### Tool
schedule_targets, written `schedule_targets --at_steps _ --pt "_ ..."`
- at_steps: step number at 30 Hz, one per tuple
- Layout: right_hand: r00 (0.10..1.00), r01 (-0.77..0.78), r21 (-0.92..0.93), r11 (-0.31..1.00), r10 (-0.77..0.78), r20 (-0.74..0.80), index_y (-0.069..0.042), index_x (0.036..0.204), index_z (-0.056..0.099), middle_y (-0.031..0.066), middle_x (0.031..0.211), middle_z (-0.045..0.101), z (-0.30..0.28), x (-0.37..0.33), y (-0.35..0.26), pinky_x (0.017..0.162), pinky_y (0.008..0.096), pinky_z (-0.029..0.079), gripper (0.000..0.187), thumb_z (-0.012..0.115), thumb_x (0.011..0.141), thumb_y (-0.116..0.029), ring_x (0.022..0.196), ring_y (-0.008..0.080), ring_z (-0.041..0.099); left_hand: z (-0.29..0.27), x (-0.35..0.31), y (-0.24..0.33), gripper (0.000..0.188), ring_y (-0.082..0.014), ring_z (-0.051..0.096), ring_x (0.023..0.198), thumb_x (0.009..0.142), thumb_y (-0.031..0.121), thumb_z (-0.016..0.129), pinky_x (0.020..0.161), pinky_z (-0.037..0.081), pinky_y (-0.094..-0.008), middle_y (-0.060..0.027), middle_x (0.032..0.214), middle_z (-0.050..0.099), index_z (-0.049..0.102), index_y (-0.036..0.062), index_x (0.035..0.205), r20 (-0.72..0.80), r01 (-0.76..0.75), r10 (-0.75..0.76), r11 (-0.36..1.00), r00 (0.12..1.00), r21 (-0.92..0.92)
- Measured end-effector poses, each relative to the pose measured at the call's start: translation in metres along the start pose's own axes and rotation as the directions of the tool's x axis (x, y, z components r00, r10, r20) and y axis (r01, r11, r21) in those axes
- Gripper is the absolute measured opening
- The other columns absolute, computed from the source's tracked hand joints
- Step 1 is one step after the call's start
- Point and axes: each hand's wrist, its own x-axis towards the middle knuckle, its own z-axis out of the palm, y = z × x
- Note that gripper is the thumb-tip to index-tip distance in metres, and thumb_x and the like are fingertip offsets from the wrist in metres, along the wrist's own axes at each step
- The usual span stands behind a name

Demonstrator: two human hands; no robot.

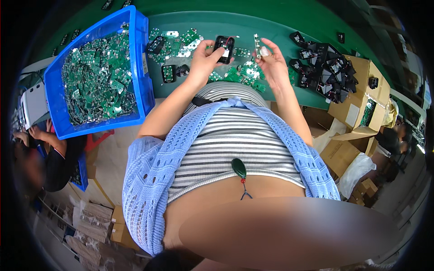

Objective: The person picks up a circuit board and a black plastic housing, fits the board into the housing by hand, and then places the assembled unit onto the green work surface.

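My left hand (202, 64) is closed around a small open black plastic housing (224, 42), with its thumb lying over the inside. A thin red wire and something white show within the housing. To the right, my right hand (275, 70) pinches a narrow circuit board (257, 42), which stands on end between thumb and fingers. Loose green circuit boards (247, 72) lie on the green tabletop between and below my hands. Left of my left wrist lie a black housing with a green board in it (168, 74) and another black part (182, 71).
A large blue bin (141, 90) heaped with green circuit boards stands at the left. Black housings (334, 74) are piled at the right beside an open cardboard box (361, 97). Another person's arm (56, 140) shows at far left. More cartons (339, 156) stand lower right.
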Motion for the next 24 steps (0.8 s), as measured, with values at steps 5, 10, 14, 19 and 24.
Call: schedule_targets --at_steps 5,10,14,19,24 --pt "0.976 -0.208 0.389 0.898 0.164 0.142 0.001 0.110 0.043 0.0138 0.091 0.050 0.000 -0.008 0.003 0.051 0.0204 0.037 0.030 0.041 0.081 0.008 0.068 0.0130 0.045 0.015 -0.013 0.009 0.025 -0.0092 0.059 0.061 0.080 0.010 0.059 0.053 0.046 -0.0210 -0.0070 0.084 0.063 0.050 0.0002 0.102 0.065 -0.407 0.442 0.746 0.895 0.527" --pt "0.896 -0.406 0.572 0.713 0.188 0.402 0.000 0.104 0.041 0.0140 0.089 0.050 0.005 -0.011 0.007 0.047 0.0181 0.034 0.028 0.038 0.078 0.011 0.060 0.0118 0.040 0.023 -0.011 0.009 0.020 -0.0169 0.060 0.055 0.076 0.011 0.061 0.050 0.047 -0.0280 -0.0090 0.070 0.062 0.051 0.0033 0.090 0.078 -0.484 0.571 0.608 0.817 0.630" --pt "0.913 -0.302 0.460 0.835 0.114 0.393 -0.003 0.103 0.042 0.0124 0.086 0.052 0.009 -0.013 0.007 0.046 0.0185 0.032 0.024 0.039 0.081 0.007 0.057 0.0120 0.042 0.028 -0.022 0.019 0.018 -0.0092 0.059 0.068 0.082 0.004 0.056 0.049 0.048 -0.0205 -0.0078 0.085 0.059 0.049 -0.0011 0.098 0.193 -0.477 0.523 0.488 0.830 0.731" --pt "0.976 0.212 -0.065 0.975 -0.208 0.068 -0.005 0.102 0.044 0.0091 0.083 0.055 0.018 -0.014 0.002 0.050 0.0226 0.040 0.019 0.043 0.085 0.002 0.062 0.0133 0.049 0.022 -0.022 0.016 0.020 -0.0153 0.062 0.069 0.082 0.003 0.056 0.054 0.050 -0.0233 -0.0120 0.099 0.058 0.047 -0.0017 0.101 0.191 -0.545 0.514 0.741 0.836 0.393" --pt "0.715 0.664 -0.630 0.403 -0.591 0.375 -0.005 0.106 0.048 0.0091 0.082 0.057 0.022 -0.025 -0.015 0.059 0.0269 0.046 0.026 0.046 0.082 0.005 0.069 0.0161 0.057 0.025 -0.036 0.063 0.022 -0.0237 0.064 0.072 0.086 0.008 0.049 0.058 0.054 -0.0289 -0.0132 0.093 0.059 0.048 -0.0010 0.106 0.455 -0.004 -0.074 0.986 0.887 0.168"
